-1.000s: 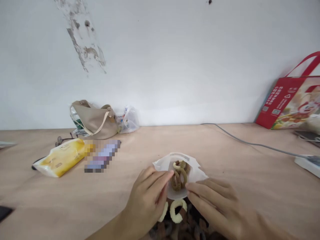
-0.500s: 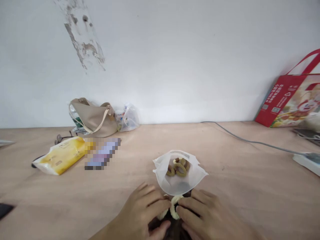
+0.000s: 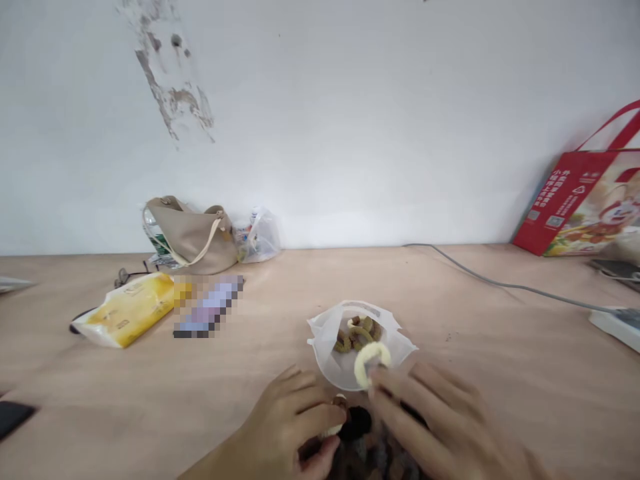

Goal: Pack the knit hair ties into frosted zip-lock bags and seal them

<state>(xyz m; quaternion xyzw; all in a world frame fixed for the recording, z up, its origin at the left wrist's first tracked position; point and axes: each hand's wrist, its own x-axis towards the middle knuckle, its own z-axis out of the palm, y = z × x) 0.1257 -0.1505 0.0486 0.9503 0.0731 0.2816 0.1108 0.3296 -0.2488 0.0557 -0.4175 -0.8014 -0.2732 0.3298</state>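
Pinched in the fingers of my right hand point(image 3: 425, 413) is a cream ring-shaped hair tie point(image 3: 361, 363), raised in front of the white plastic bag point(image 3: 325, 360). Inside the open bag lie several olive-green hair ties point(image 3: 361, 337). My left hand point(image 3: 290, 423) is lower, thumb and fingers curled on another cream hair tie point(image 3: 331, 431), which they mostly cover. A brown one with a pale edge point(image 3: 340, 400) shows beside its fingertips. Between and below my hands is a dark heap of black and brown hair ties point(image 3: 356, 423), cut off by the lower frame edge.
A yellow tissue pack point(image 3: 137, 310) and a pixelated phone-like object point(image 3: 210, 307) lie at left. Behind them stand a beige handbag point(image 3: 195, 233) and a clear plastic bag point(image 3: 263, 237). A grey cable point(image 3: 480, 275) runs to a white power strip point(image 3: 613, 327). A red bag point(image 3: 545, 207) stands at right.
My right hand has lifted the cream hair tie up from the heap toward the bag, uncovering more dark ties below. My left hand has barely moved.
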